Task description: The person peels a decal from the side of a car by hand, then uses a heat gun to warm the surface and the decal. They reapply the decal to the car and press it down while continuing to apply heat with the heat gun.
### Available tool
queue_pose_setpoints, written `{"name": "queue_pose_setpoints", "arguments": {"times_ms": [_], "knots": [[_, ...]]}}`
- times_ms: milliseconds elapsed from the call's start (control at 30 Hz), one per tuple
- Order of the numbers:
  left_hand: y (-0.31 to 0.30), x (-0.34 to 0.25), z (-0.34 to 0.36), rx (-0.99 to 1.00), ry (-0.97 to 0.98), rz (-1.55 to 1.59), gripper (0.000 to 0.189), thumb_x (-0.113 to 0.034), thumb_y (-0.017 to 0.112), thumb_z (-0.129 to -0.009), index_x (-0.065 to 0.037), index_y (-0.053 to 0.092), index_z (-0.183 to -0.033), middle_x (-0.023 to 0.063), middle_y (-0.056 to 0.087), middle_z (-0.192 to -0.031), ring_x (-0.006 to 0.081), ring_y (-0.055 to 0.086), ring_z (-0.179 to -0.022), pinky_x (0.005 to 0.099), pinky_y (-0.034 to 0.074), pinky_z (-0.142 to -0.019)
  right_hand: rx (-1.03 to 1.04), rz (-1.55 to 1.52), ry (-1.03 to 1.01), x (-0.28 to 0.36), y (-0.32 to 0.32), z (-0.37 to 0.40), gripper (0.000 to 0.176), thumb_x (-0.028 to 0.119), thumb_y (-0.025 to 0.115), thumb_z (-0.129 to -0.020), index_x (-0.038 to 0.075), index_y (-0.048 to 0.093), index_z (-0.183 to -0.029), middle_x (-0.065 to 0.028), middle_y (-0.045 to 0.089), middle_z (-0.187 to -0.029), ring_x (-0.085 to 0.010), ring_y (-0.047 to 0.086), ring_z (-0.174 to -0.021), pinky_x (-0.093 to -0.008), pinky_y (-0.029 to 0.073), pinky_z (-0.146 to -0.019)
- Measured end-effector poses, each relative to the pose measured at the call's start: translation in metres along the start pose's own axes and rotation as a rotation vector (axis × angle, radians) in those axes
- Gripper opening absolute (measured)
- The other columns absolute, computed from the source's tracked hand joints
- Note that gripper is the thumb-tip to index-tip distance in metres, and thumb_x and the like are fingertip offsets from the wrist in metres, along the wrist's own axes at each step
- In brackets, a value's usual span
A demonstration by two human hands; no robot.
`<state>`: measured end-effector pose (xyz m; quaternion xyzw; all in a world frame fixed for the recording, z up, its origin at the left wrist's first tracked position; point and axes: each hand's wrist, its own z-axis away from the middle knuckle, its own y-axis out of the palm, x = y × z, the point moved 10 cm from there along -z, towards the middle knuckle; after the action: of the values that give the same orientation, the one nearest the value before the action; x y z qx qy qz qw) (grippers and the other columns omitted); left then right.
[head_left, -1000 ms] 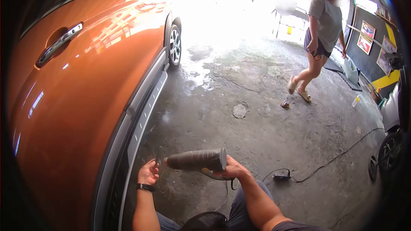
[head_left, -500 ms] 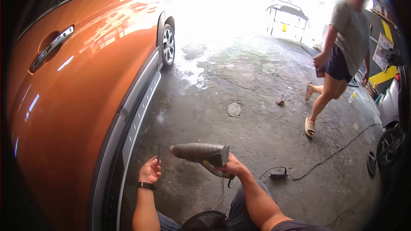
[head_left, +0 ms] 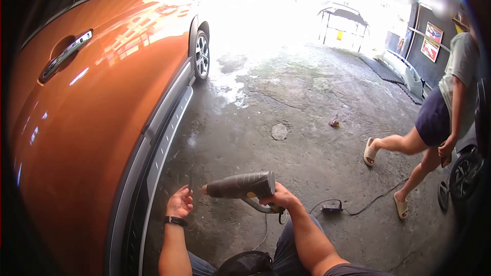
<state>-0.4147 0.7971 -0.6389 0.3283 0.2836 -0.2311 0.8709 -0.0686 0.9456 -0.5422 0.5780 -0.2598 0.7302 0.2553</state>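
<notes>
A grey heat gun (head_left: 240, 185) is gripped by its handle in my right hand (head_left: 284, 197), its copper-coloured nozzle turned left toward my other hand. My left hand (head_left: 179, 202), with a dark band on the wrist, has its fingers curled and pinched. Between them a thin dark strip (head_left: 191, 179) stands up, just left of the nozzle and apart from it. What the strip is made of is too small to tell. Close by on the left runs the side step (head_left: 169, 143) of an orange car (head_left: 102, 122).
A person (head_left: 434, 117) in sandals walks at the right, phone-like object in hand. A black cable (head_left: 378, 203) with a small black box (head_left: 331, 208) lies on the concrete floor (head_left: 307, 158). Behind stand a metal frame (head_left: 342, 18), a bumper (head_left: 401, 71) and a dark car wheel (head_left: 464, 174).
The person has walked to the right and nearer. My heat gun has tilted slightly, with its rear a little higher. My left hand has barely moved.
</notes>
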Motion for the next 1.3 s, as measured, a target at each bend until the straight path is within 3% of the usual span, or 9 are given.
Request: {"name": "queue_pose_setpoints", "arguments": {"times_ms": [100, 200, 433, 533, 633, 700, 833, 1133, 1300], "knots": [[0.002, -0.001, 0.002, 0.003, 0.004, -0.004, 0.031, -0.018, 0.074, -0.093, -0.02, 0.067, -0.123, -0.0012, 0.072, -0.094, 0.0112, 0.063, -0.07, 0.028, 0.045, -0.055, -0.115, 0.018, -0.043, -0.007, -0.015, -0.005, 0.061, 0.003, 0.082, -0.068, 0.003, 0.066, -0.127, -0.0086, 0.071, -0.111, -0.0205, 0.065, -0.105, -0.0349, 0.052, -0.094], [0.004, -0.001, 0.004, 0.001, 0.007, -0.014, 0.032, -0.018, 0.074, -0.093, -0.02, 0.067, -0.125, -0.0012, 0.071, -0.095, 0.011, 0.062, -0.071, 0.0276, 0.044, -0.056, -0.114, -0.224, 0.012, -0.002, -0.018, 0.0, 0.041, 0.004, 0.08, -0.069, 0.001, 0.071, -0.109, -0.0065, 0.069, -0.095, -0.0157, 0.066, -0.084, -0.0318, 0.054, -0.073], [0.002, 0.0, 0.004, -0.018, 0.007, -0.01, 0.033, -0.017, 0.073, -0.093, -0.02, 0.067, -0.125, -0.0008, 0.071, -0.095, 0.0111, 0.061, -0.072, 0.0275, 0.043, -0.057, -0.034, -0.262, 0.056, -0.013, -0.024, 0.004, 0.036, 0.004, 0.079, -0.072, 0.0, 0.07, -0.106, -0.0061, 0.068, -0.09, -0.0159, 0.065, -0.08, -0.0326, 0.054, -0.071], [0.0, 0.002, 0.003, -0.017, -0.013, -0.019, 0.024, -0.017, 0.071, -0.095, -0.024, 0.069, -0.117, -0.0023, 0.071, -0.094, 0.0112, 0.061, -0.07, 0.0285, 0.043, -0.056, -0.126, -0.312, 0.037, -0.017, -0.031, -0.002, 0.035, 0.001, 0.079, -0.072, 0.001, 0.071, -0.106, -0.0067, 0.069, -0.088, -0.0183, 0.066, -0.077, -0.0352, 0.055, -0.069], [0.002, 0.001, 0.005, -0.014, -0.009, -0.024, 0.024, -0.017, 0.071, -0.095, -0.024, 0.069, -0.117, -0.0023, 0.071, -0.094, 0.0113, 0.062, -0.07, 0.0286, 0.043, -0.056, -0.121, -0.358, 0.046, -0.015, -0.034, 0.0, 0.034, 0.001, 0.079, -0.072, 0.0, 0.07, -0.105, -0.0074, 0.069, -0.088, -0.0187, 0.066, -0.076, -0.0351, 0.054, -0.069], [0.003, 0.001, 0.004, -0.017, -0.007, -0.024, 0.024, -0.017, 0.071, -0.095, -0.024, 0.069, -0.118, -0.002, 0.071, -0.095, 0.0114, 0.062, -0.07, 0.0287, 0.044, -0.056, -0.003, -0.224, 0.069, -0.015, -0.029, 0.003, 0.033, 0.003, 0.078, -0.072, 0.001, 0.07, -0.104, -0.0067, 0.068, -0.088, -0.0173, 0.066, -0.079, -0.0328, 0.053, -0.069], [0.006, 0.0, 0.008, -0.006, 0.007, -0.015, 0.032, -0.016, 0.074, -0.093, -0.02, 0.067, -0.124, -0.0007, 0.072, -0.095, 0.0108, 0.062, -0.072, 0.0272, 0.044, -0.055, -0.031, -0.276, 0.032, -0.007, -0.023, 0.004, 0.034, 0.0, 0.079, -0.072, 0.0, 0.07, -0.104, -0.0072, 0.069, -0.088, -0.0183, 0.065, -0.075, -0.0345, 0.053, -0.068], [0.011, -0.001, 0.012, -0.004, 0.021, -0.012, 0.032, -0.017, 0.074, -0.094, -0.02, 0.067, -0.124, -0.0006, 0.072, -0.096, 0.0109, 0.063, -0.071, 0.0275, 0.044, -0.055, 0.015, -0.221, 0.066, -0.014, -0.02, 0.002, 0.026, 0.004, 0.077, -0.073, 0.001, 0.07, -0.098, -0.006, 0.068, -0.088, -0.017, 0.063, -0.077, -0.0314, 0.05, -0.068], [0.01, -0.002, 0.014, -0.006, 0.021, -0.008, 0.03, -0.017, 0.072, -0.095, -0.021, 0.067, -0.124, -0.0008, 0.072, -0.096, 0.0113, 0.063, -0.071, 0.0281, 0.044, -0.055, -0.044, -0.264, 0.066, -0.022, -0.026, -0.007, 0.031, -0.001, 0.08, -0.073, 0.0, 0.071, -0.103, -0.0073, 0.069, -0.087, -0.0184, 0.065, -0.076, -0.0346, 0.053, -0.068]]}}
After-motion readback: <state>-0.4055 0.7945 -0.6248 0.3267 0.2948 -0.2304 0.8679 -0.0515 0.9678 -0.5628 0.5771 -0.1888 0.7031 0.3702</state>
